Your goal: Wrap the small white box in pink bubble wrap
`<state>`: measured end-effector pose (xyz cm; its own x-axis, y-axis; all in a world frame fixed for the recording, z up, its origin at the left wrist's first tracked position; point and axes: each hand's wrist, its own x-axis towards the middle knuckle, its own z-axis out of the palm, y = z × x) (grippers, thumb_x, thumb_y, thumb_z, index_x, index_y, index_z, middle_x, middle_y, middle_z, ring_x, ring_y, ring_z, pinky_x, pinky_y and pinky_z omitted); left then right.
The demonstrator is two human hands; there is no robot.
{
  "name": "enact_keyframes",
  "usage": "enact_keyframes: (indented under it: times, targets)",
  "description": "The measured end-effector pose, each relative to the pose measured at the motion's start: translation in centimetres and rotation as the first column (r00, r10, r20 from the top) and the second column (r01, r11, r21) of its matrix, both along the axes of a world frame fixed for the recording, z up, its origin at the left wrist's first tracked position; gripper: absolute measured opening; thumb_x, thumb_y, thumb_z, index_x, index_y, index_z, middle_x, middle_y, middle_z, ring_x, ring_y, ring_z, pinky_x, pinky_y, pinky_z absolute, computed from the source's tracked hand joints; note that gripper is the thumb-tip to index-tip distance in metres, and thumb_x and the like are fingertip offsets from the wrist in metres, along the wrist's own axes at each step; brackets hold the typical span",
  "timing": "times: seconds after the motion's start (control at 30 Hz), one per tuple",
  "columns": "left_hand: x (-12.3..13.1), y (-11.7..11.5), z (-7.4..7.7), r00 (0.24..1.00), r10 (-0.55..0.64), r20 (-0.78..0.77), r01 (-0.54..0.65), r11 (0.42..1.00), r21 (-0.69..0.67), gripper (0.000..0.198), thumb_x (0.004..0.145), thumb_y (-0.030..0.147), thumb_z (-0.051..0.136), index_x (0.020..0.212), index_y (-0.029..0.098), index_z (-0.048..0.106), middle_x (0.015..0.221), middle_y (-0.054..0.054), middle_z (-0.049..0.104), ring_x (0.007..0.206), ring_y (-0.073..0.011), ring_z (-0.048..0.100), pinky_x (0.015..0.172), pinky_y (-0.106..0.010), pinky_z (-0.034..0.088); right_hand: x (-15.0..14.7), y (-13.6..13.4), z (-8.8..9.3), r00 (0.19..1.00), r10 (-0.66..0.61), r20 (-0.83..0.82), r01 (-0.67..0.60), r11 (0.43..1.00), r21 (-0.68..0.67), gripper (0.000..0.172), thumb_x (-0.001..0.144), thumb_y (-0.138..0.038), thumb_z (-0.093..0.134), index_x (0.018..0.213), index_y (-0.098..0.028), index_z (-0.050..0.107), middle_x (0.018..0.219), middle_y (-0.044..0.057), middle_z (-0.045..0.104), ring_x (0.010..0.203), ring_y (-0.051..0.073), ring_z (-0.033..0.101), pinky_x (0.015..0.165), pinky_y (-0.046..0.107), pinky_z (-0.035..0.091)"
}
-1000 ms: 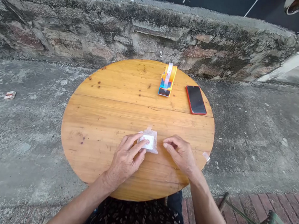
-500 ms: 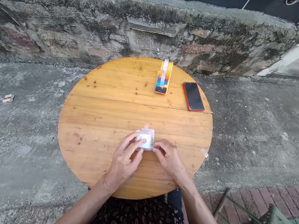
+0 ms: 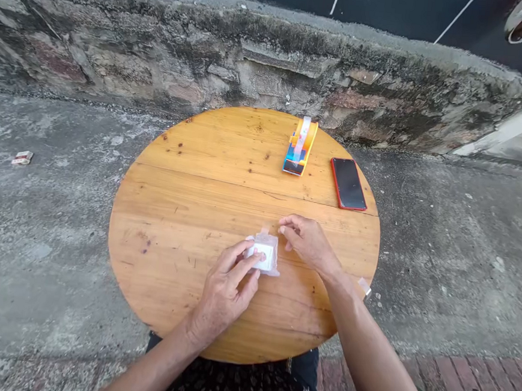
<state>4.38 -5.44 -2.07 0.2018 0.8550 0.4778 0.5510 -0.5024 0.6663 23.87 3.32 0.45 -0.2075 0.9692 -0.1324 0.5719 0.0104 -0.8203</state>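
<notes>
A small white box (image 3: 261, 256) in clear plastic wrap lies on the round wooden table (image 3: 187, 214). My left hand (image 3: 229, 280) rests at its left side, fingers apart, with fingertips pressing on the box's top and edge. Up and to the right of the box, clear of the wrap, is my right hand (image 3: 305, 241), thumb and index finger brought together; whatever is between them is too small to make out. A short strip of tape shows at the far edge of the wrap.
Toward the back of the table stands a yellow and blue tape dispenser (image 3: 300, 147). A red-edged phone (image 3: 348, 184) lies to its right. Clear tape (image 3: 365, 286) sticks to the table's right edge. Beyond the table is a stone wall (image 3: 163, 55).
My right hand has left the right side of the wrapped box and moved up and away. The wrap's lower right corner now sticks out loose. The view has shifted slightly.
</notes>
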Motion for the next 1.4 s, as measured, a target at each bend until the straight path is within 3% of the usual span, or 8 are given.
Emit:
enact_keyframes:
  times: [0.13,0.4,0.53,0.77,0.97,1.2,1.4]
  targets:
    - [-0.1,-0.1,0.0,1.0,-0.004,0.01,0.004,1.0,-0.003,0.037,0.085,0.005,0.055,0.118,0.02,0.057,0.126,-0.011,0.052,0.114,-0.0223,0.055,0.094,-0.039,0.051,-1.6,0.7,-0.5,0.999,-0.028,-0.038,0.027,0.999,-0.035,0.018,0.081,-0.019,0.053,0.098,-0.019,0.061,0.076,0.0,0.069,0.048,0.011,0.06,0.057,0.026,0.048]
    - [0.0,-0.1,0.0,1.0,-0.009,0.025,0.009,1.0,-0.018,0.038,0.084,0.005,0.055,0.118,0.021,0.057,0.127,-0.011,0.051,0.114,-0.0224,0.055,0.093,-0.038,0.052,-2.7,0.5,-1.2,0.956,-0.118,-0.267,0.072,0.982,-0.176,0.038,0.078,-0.027,0.057,0.115,-0.019,0.05,0.082,-0.002,0.062,0.042,0.008,0.05,0.042,0.023,0.042]
    - [0.0,0.0,0.1,1.0,-0.005,0.017,0.005,1.0,-0.013,0.037,0.085,0.005,0.055,0.118,0.021,0.057,0.127,-0.011,0.051,0.114,-0.022,0.056,0.093,-0.038,0.052,-2.8,0.7,-0.9,0.953,-0.091,-0.288,0.03,0.977,-0.21,0.041,0.078,-0.027,0.057,0.118,-0.016,0.05,0.078,-0.002,0.058,0.053,0.009,0.051,0.048,0.022,0.042]
    - [-0.1,-0.1,0.3,1.0,-0.001,-0.008,0.001,1.0,0.0,0.038,0.085,0.006,0.055,0.12,0.022,0.056,0.126,-0.011,0.052,0.117,-0.0232,0.054,0.094,-0.039,0.052,-1.8,1.0,-0.3,0.96,0.1,-0.262,-0.136,0.983,-0.124,0.023,0.08,-0.025,0.055,0.099,-0.016,0.063,0.087,0.002,0.064,0.078,0.013,0.058,0.071,0.027,0.046]
    - [0.1,0.0,0.3,1.0,0.004,-0.022,-0.004,1.0,-0.003,0.038,0.084,0.005,0.056,0.119,0.021,0.057,0.127,-0.011,0.051,0.118,-0.0232,0.053,0.095,-0.039,0.051,-1.6,1.3,-0.7,0.973,0.094,-0.212,-0.12,0.987,-0.112,0.012,0.079,-0.025,0.055,0.081,-0.016,0.064,0.07,-0.002,0.06,0.06,0.01,0.05,0.056,0.022,0.039]
    - [0.1,0.0,0.4,0.999,0.01,-0.047,-0.01,1.0,-0.005,0.042,0.083,0.004,0.057,0.12,0.022,0.057,0.126,-0.01,0.051,0.115,-0.0231,0.053,0.093,-0.04,0.05,-1.8,1.1,-0.8,0.963,0.127,-0.238,-0.13,0.992,0.003,0.012,0.081,-0.021,0.054,0.076,-0.017,0.065,0.072,-0.002,0.062,0.066,0.011,0.053,0.063,0.023,0.04]
    - [-0.1,0.3,0.5,0.999,0.0,-0.042,0.0,1.0,-0.013,0.04,0.083,0.005,0.057,0.119,0.024,0.058,0.126,-0.009,0.052,0.113,-0.0225,0.055,0.092,-0.04,0.051,-2.1,0.9,-0.1,0.955,0.107,-0.278,-0.122,0.992,-0.037,0.011,0.078,-0.021,0.058,0.072,-0.017,0.066,0.068,-0.001,0.063,0.064,0.011,0.054,0.06,0.023,0.04]
